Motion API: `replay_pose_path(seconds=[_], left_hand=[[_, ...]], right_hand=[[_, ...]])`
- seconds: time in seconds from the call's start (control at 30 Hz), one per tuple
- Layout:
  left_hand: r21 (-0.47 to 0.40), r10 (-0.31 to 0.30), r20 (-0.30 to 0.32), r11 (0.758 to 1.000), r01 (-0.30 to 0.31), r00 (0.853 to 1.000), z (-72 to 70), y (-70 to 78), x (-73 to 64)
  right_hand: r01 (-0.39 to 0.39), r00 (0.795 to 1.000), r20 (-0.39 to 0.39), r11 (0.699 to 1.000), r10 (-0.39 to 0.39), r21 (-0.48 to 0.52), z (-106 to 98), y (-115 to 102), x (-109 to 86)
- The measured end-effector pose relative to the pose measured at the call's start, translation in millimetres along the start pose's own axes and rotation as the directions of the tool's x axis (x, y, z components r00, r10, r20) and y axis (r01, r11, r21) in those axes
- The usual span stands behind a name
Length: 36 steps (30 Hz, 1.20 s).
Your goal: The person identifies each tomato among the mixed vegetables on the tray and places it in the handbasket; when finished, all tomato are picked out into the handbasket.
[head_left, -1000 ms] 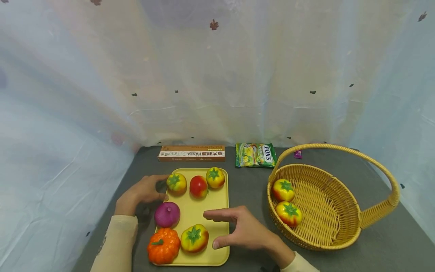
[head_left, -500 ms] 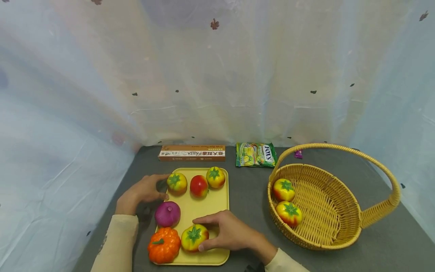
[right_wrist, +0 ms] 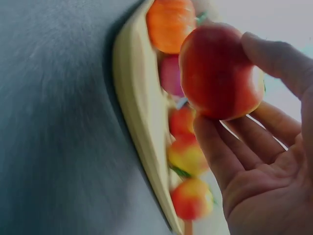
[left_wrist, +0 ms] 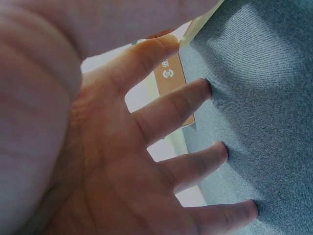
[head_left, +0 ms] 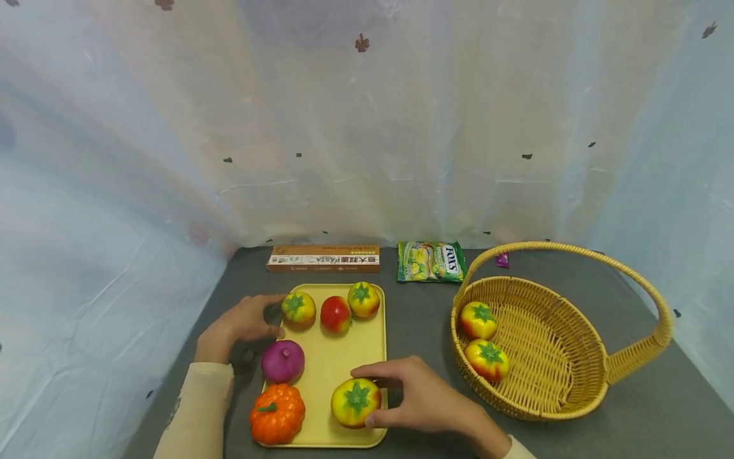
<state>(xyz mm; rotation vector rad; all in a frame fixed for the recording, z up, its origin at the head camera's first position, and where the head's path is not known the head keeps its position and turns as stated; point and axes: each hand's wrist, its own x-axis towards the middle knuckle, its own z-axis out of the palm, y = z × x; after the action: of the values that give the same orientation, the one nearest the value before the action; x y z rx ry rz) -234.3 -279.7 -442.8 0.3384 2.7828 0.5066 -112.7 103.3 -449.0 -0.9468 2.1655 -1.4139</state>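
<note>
My right hand (head_left: 421, 395) pinches a yellow-and-red toy persimmon (head_left: 357, 403) between thumb and fingers. In the right wrist view this persimmon (right_wrist: 215, 73) is raised above the tray's edge. The yellow tray (head_left: 344, 357) also carries a purple toy onion (head_left: 283, 361), an orange toy pumpkin (head_left: 277, 414), a red round toy fruit (head_left: 335, 314) and two other persimmons, one at the back left (head_left: 299, 310) and one at the back right (head_left: 364, 299). At the tray's left edge rests my left hand (head_left: 243, 319). Its spread fingers (left_wrist: 171, 107) reach down to the dark cloth, holding nothing.
Right of the tray stands a wicker basket (head_left: 585, 331) with a tall arched handle and two persimmons (head_left: 486, 360) inside. Behind lie a pasta box (head_left: 323, 259), a green FOX'S packet (head_left: 431, 261) and a small purple wrapper (head_left: 503, 260). A pale curtain (head_left: 367, 127) closes the back.
My right hand moved left to the front persimmon, took hold of it, and has lifted it rightward, away from the pumpkin. My left hand has stayed at the tray's edge.
</note>
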Motion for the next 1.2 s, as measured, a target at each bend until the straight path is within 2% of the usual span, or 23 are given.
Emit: replay_pose_path(seconds=[0.2,0.33,0.43,0.53,0.73,0.87,1.0,1.1,1.2], left_hand=[[-0.004,-0.001,0.000,1.000,0.001,1.000,-0.6,0.5,0.2],[-0.006,-0.005,0.000,1.000,0.005,1.000,-1.0,0.5,-0.6],[-0.002,-0.006,-0.001,1.000,0.006,1.000,-1.3,0.9,-0.9],[0.000,-0.003,-0.003,1.000,0.003,1.000,-1.9,1.6,-1.1],[-0.003,0.005,-0.007,1.000,-0.005,1.000,-1.6,1.4,-2.0],[0.000,0.004,-0.006,1.000,-0.004,1.000,-2.4,1.6,-2.7],[0.003,0.000,-0.004,1.000,0.000,1.000,-2.5,2.3,-2.4],[0.002,-0.003,-0.004,1.000,0.003,1.000,-2.2,2.4,-2.3],[0.001,0.001,-0.004,1.000,-0.001,1.000,-1.5,2.3,-2.3]], right_hand=[[-0.027,0.997,-0.068,1.000,0.027,0.004,-31,-5,-47.4],[0.001,0.990,-0.138,1.000,0.001,0.016,-51,-6,-83.3],[-0.027,0.980,-0.200,0.999,0.021,-0.027,-67,-8,-110.3],[-0.112,0.957,-0.278,0.989,0.081,-0.098,-84,-11,-135.9],[-0.262,0.886,-0.443,0.937,0.139,-0.229,-112,-6,-177.3],[-0.343,0.860,-0.479,0.892,0.173,-0.294,-125,4,-193.5],[-0.421,0.847,-0.470,0.853,0.248,-0.308,-134,12,-198.2],[-0.455,0.853,-0.416,0.838,0.315,-0.299,-138,15,-195.5],[-0.445,0.873,-0.350,0.849,0.340,-0.286,-138,18,-190.1]])
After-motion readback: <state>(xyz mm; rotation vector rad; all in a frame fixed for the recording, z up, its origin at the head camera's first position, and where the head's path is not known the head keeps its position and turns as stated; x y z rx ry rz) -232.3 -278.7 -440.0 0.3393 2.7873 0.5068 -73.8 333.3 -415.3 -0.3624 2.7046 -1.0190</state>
